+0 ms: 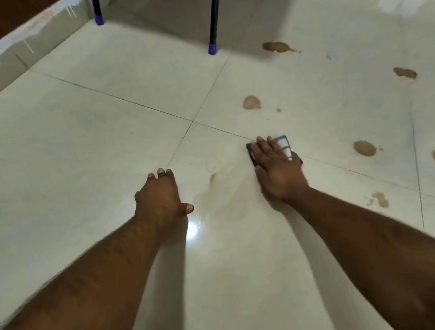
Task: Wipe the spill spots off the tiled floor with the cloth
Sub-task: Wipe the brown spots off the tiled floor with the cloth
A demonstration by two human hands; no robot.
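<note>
Mid-wipe: my right hand (277,169) presses the cloth (284,147) flat, grip released, over a smear (223,194); left hand (161,195) braces, released; next, the spot (251,102) ahead.

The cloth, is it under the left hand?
No, the cloth lies under the right hand, while the left hand rests on bare tile.

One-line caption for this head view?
Right hand presses cloth on tiled floor; left hand braces; brown spots remain.

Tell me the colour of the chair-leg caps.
Blue caps on black legs, shown in the head view.
</note>
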